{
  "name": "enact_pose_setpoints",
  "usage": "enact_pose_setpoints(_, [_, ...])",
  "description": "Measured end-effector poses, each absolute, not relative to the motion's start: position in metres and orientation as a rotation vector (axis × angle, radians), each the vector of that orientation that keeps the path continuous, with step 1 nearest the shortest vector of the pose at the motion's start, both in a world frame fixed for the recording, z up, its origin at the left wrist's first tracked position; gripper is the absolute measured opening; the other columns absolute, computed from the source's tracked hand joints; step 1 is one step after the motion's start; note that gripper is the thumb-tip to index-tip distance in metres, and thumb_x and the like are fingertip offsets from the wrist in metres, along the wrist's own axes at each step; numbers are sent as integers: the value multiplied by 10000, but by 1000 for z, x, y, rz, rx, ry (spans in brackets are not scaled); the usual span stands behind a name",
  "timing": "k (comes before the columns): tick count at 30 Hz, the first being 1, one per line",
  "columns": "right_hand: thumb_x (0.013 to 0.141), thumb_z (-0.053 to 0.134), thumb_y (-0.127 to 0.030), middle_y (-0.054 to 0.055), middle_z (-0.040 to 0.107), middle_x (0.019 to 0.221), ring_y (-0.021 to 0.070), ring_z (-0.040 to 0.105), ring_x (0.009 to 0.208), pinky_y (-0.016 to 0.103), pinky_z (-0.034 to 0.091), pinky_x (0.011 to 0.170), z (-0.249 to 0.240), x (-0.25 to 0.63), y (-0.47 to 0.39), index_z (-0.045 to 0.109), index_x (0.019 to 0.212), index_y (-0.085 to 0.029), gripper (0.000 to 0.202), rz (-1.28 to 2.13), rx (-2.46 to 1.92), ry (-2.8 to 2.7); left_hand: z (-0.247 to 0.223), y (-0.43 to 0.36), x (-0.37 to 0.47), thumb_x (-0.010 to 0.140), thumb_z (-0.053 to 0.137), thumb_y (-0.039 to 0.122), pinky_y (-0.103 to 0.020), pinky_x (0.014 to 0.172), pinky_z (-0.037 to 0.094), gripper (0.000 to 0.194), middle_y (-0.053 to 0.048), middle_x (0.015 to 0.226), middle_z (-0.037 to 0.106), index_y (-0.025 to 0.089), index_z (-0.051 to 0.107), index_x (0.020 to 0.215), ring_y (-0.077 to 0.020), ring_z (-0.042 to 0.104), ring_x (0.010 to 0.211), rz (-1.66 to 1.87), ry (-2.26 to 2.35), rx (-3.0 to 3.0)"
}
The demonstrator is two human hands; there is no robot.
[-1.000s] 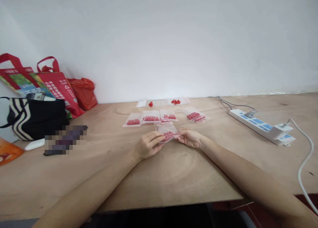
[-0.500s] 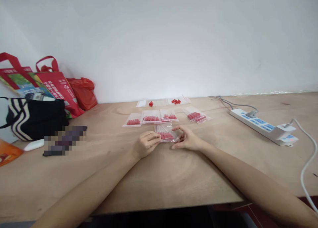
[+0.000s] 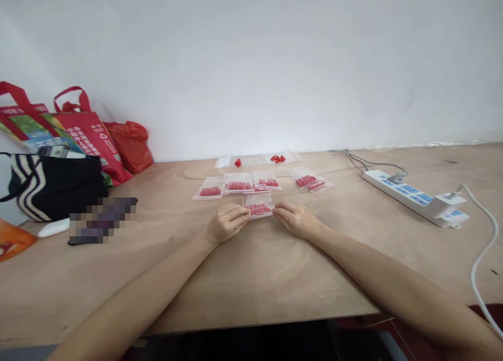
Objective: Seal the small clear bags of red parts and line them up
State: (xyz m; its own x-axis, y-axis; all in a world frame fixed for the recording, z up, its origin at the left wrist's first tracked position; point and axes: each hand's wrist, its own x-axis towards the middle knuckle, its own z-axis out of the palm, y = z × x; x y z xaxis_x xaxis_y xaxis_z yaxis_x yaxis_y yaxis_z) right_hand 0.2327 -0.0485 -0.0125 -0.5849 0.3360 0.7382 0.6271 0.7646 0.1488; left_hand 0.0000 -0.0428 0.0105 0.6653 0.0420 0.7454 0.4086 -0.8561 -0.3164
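A small clear zip bag (image 3: 259,209) with red pieces inside lies between my hands, its near edge toward me. My left hand (image 3: 229,222) pinches the near left corner, fingers closed. At the near right corner, my right hand (image 3: 296,218) has its thumb and fingers pressed together on the bag. Just beyond are several more filled bags: one at the left (image 3: 210,188), one in the middle (image 3: 238,183), one beside it (image 3: 268,181) and overlapping ones at the right (image 3: 309,181).
By the wall, loose red pieces (image 3: 278,159) lie on clear bags. A white power strip (image 3: 412,196) with plugged-in cords is on the right. Shopping bags (image 3: 88,141), a black pouch (image 3: 66,185) and a blurred dark item (image 3: 102,222) occupy the left. The wooden table's (image 3: 220,298) front edge is near me.
My right hand's fingers have gone from spread at the bag's right side to closed on its corner. The bag now looks flatter along its near edge. My left hand keeps its pinch.
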Motion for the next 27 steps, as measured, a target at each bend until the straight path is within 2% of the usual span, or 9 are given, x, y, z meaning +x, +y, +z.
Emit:
enact_pose_setpoints(6, [853,336,-83,47,575,719,112,476,602,248,342,586,-9,235,-45,569,750,-142,261,-740,-605,-2244,9,-40,-6,729,568,94,-255,617,502,116,-25,773,631,164,572,822,-115,575,692,-1047,-363,-2396])
enact_pose_setpoints(11, [811,364,-96,32,575,699,117,442,591,273,280,562,-7,235,-47,561,698,-151,234,-811,-595,-2265,8,-40,-7,727,573,99,-258,644,509,125,-22,788,631,165,571,833,-116,576,711,-1017,-358,-2394])
enact_pose_setpoints(20, [833,445,-141,13,616,845,119,472,722,259,266,569,-6,232,-47,587,873,-179,152,-819,-604,-2222,6,-39,-7,727,568,90,-251,645,511,117,-27,782,625,158,561,822,-116,577,719,-1063,-382,-2409])
enact_pose_setpoints(27, [835,418,-142,26,591,723,118,464,682,265,267,556,-6,222,-50,592,733,-157,202,-759,-643,-2249,8,-37,6,732,578,131,-266,681,518,174,-31,819,636,156,561,903,-125,585,741,-1005,-336,-2398])
